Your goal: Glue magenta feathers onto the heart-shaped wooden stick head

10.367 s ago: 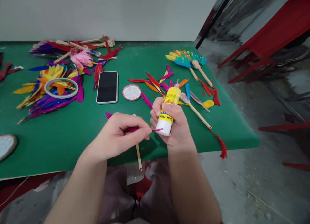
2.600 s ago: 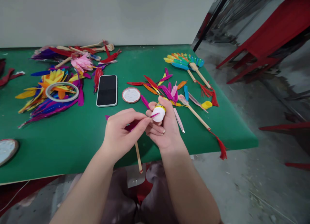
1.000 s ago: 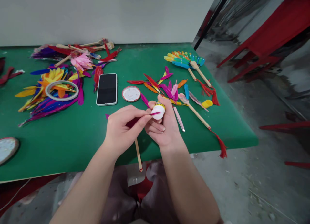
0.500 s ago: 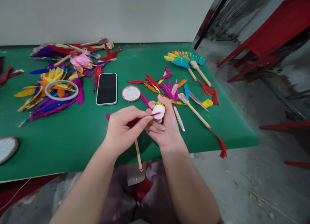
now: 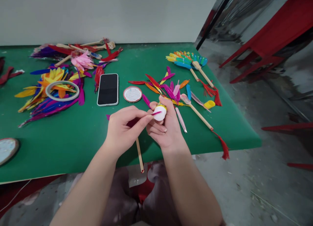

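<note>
Your right hand (image 5: pixel 166 131): fingers clamped round glue stick (image 5: pixel 159 117), axis 1-to-7 o'clock, white end facing you; your left hand (image 5: pixel 128 128): thumb and finger pinched on magenta feather (image 5: pixel 156 113), end pointing 3 o'clock, across glue stick's white end

A phone (image 5: pixel 108 89) lies on the green table (image 5: pixel 61 144)

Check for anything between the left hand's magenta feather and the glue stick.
Nothing visible: the magenta feather in the left hand seems to touch the white end of the glue stick in the right hand.
</note>
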`<state>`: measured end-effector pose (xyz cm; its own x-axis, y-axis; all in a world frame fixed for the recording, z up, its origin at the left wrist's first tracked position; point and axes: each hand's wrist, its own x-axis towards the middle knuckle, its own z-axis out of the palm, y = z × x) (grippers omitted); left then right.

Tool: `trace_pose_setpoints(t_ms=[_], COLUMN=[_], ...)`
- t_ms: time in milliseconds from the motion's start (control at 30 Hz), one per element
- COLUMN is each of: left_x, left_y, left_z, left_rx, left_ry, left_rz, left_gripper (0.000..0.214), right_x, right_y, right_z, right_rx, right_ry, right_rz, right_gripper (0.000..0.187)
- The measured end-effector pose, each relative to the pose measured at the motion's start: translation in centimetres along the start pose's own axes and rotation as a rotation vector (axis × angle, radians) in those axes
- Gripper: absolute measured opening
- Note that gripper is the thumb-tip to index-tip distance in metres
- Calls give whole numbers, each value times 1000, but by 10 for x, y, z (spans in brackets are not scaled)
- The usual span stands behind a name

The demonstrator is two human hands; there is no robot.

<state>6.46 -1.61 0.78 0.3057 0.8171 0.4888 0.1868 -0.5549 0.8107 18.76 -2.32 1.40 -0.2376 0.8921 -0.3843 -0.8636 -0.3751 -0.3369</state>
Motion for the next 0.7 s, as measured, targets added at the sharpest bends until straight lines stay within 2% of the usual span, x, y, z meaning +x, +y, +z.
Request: trace_pose_setpoints(t_ms=[267,533,700], left_x=[2,1,2], left_y=[2,-4,-2], left_z=[-4,-7,-6], left_rx=[53,-13,-8], left_ry=[-95,-18,-40], left_rz=[26,-32,-56], left_gripper=[10,9,10], right_x=[1,0,0], right_y=[-1,-1,0], right_z=[-2,0,1], right_rx=[-23,-45,-64], right_ry=[19,65,54], right_rz=[-27,-28,-23], right_gripper=[37,33,34])
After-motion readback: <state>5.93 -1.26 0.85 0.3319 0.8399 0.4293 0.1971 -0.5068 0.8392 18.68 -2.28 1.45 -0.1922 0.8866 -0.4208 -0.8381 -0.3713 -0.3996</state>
